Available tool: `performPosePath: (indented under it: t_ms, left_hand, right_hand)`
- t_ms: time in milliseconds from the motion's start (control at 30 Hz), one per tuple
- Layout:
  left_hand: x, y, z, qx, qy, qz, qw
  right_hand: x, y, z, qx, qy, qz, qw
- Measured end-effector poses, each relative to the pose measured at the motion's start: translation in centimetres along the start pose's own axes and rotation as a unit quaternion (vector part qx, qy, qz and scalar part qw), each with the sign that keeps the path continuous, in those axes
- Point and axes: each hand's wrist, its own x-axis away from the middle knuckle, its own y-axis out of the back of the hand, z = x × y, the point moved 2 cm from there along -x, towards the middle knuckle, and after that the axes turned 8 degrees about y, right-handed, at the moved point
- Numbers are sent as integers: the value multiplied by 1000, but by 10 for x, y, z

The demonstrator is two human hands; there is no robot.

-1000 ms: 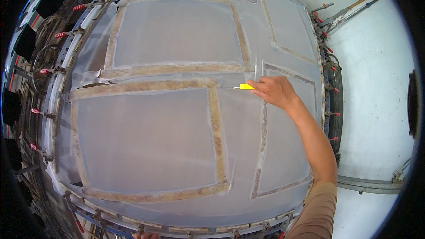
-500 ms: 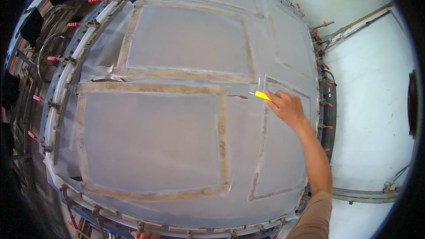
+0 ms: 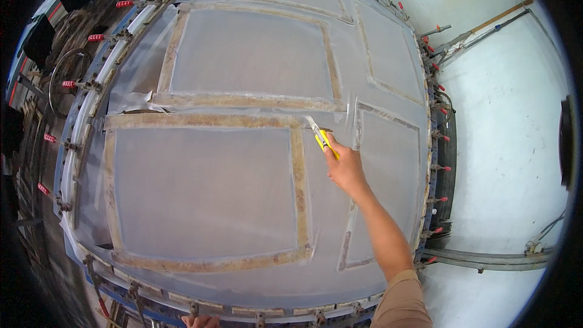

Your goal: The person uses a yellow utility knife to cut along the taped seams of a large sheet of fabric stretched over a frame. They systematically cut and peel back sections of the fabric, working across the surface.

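Observation:
My right hand (image 3: 345,161) is closed around a yellow utility knife (image 3: 322,138). Its blade points up and left, with the tip by the upper right corner of a brownish rectangular border strip (image 3: 300,176). The knife is over a large translucent grey sheet (image 3: 206,188) stretched on a frame; whether the blade touches the sheet I cannot tell. A small dark slit (image 3: 328,129) in the sheet shows partly behind the knife. At the bottom edge, my left hand (image 3: 201,322) has its fingers curled at the near edge of the frame (image 3: 255,311), mostly cut off from view.
Clamps with red handles (image 3: 68,84) line the frame on both sides. More bordered rectangles (image 3: 255,54) lie farther up the sheet. A torn flap (image 3: 136,102) lifts near the left edge. On the right is a pale wall (image 3: 504,146) with a rail (image 3: 486,258).
My right hand has moved left with the knife, and the blade now points more upward, near the border's corner. My left hand stays at the near edge. The view has shifted slightly.

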Motion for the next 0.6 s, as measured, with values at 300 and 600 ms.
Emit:
performPosePath:
  t_ms: [300, 600]
  left_hand:
    - [-8, 7, -6, 23, -5, 2, 1000]
    - [-15, 9, -11, 29, 7, -15, 999]
  right_hand:
    - [-7, -6, 36, 107, 34, -32, 993]
    - [-13, -16, 39, 142, 29, -34, 989]
